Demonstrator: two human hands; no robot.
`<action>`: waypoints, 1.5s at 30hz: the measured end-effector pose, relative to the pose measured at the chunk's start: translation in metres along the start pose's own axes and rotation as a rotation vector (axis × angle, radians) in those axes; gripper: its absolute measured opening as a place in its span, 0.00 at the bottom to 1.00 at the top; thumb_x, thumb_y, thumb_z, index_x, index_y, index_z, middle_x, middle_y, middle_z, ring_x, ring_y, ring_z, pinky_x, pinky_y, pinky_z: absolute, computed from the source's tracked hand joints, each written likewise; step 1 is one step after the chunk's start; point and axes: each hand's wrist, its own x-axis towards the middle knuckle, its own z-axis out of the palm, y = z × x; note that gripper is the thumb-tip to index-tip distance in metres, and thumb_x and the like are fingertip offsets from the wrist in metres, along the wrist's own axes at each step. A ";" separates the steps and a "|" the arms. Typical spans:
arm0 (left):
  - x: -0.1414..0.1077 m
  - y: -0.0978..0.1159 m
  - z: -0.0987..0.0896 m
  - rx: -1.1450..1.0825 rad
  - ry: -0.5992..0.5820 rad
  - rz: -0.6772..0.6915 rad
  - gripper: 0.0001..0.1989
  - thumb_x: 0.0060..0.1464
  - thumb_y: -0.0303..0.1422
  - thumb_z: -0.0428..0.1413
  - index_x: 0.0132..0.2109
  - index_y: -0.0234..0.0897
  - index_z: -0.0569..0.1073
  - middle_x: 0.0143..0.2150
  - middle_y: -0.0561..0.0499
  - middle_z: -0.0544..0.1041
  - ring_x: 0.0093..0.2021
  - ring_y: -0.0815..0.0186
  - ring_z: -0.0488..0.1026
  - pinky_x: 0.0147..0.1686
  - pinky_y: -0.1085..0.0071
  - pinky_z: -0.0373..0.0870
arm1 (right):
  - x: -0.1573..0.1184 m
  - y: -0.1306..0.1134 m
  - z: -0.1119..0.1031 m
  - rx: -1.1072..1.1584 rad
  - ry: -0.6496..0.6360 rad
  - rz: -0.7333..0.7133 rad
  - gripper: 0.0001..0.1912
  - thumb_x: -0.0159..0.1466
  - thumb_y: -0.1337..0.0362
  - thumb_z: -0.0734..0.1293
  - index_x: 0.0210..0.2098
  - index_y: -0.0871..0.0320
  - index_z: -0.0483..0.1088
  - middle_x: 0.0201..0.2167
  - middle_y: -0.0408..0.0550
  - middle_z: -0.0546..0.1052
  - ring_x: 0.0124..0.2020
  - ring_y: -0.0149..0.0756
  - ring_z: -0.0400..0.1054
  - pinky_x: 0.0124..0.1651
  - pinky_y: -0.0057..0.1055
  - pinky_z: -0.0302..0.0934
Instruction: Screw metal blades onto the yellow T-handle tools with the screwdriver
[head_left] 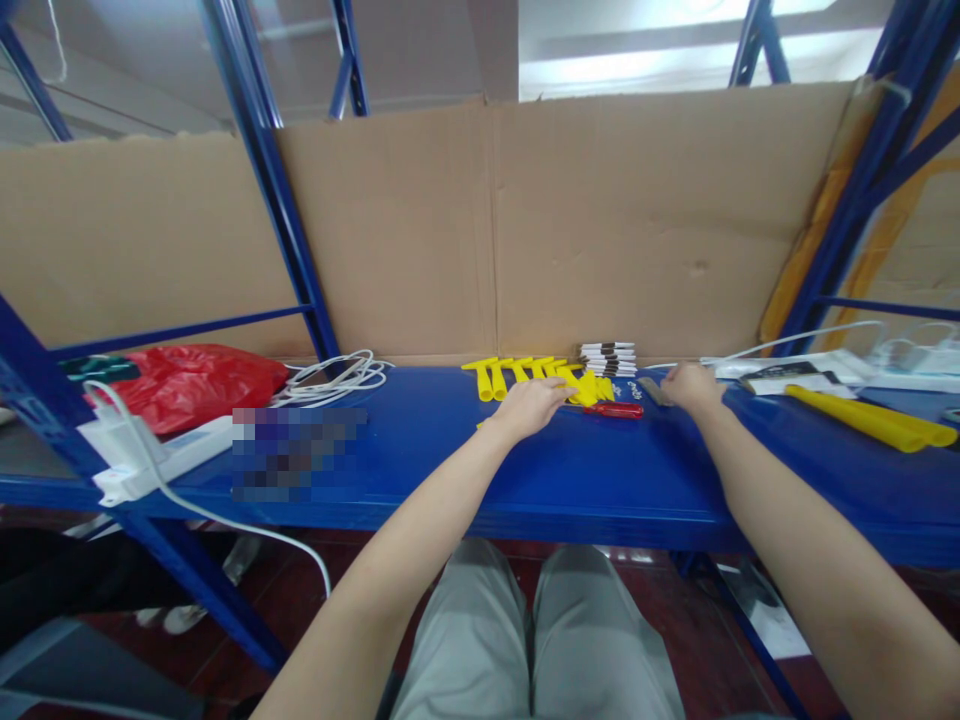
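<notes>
My left hand (529, 405) reaches over the blue shelf, fingers closed together at a cluster of small yellow plastic pieces (596, 388); its fingertips touch one of them. Beside the cluster lies a red-handled screwdriver (619, 410), its tip toward my left hand. A row of yellow T-shaped plastic handles (499, 380) sits just behind that hand. Further right, my right hand (694, 385) is curled low over the shelf, fingers mostly hidden. A small flat grey piece (655, 391) lies at its fingertips; whether it is gripped is not clear.
A stack of white-and-black pieces (607, 358) stands by the cardboard back wall (600, 220). Yellow tubes (862, 415) and a power strip (840, 368) are at right. At left are a red plastic bag (202, 385), coiled white cable (337, 378) and another power strip (187, 445).
</notes>
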 end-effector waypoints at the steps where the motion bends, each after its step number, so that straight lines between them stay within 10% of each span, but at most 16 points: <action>1: 0.000 0.000 0.000 -0.001 -0.002 0.000 0.17 0.62 0.29 0.48 0.55 0.41 0.73 0.58 0.47 0.71 0.55 0.60 0.71 0.51 0.65 0.70 | -0.004 -0.009 -0.005 -0.017 0.039 -0.005 0.18 0.58 0.62 0.60 0.42 0.61 0.74 0.47 0.63 0.72 0.55 0.56 0.62 0.52 0.50 0.58; 13: 0.003 0.004 0.010 -0.031 -0.061 0.081 0.12 0.61 0.27 0.49 0.47 0.32 0.75 0.50 0.44 0.77 0.51 0.58 0.74 0.48 0.64 0.71 | -0.033 -0.077 0.014 0.059 -0.041 -0.894 0.21 0.58 0.70 0.61 0.50 0.59 0.72 0.51 0.55 0.75 0.52 0.44 0.69 0.55 0.40 0.62; 45: 0.003 -0.003 0.007 -0.085 0.076 0.095 0.12 0.61 0.28 0.49 0.44 0.34 0.77 0.50 0.44 0.76 0.47 0.62 0.75 0.49 0.67 0.70 | -0.041 -0.082 -0.004 -0.076 0.206 -1.146 0.20 0.60 0.73 0.61 0.50 0.57 0.73 0.49 0.55 0.76 0.48 0.43 0.71 0.47 0.37 0.65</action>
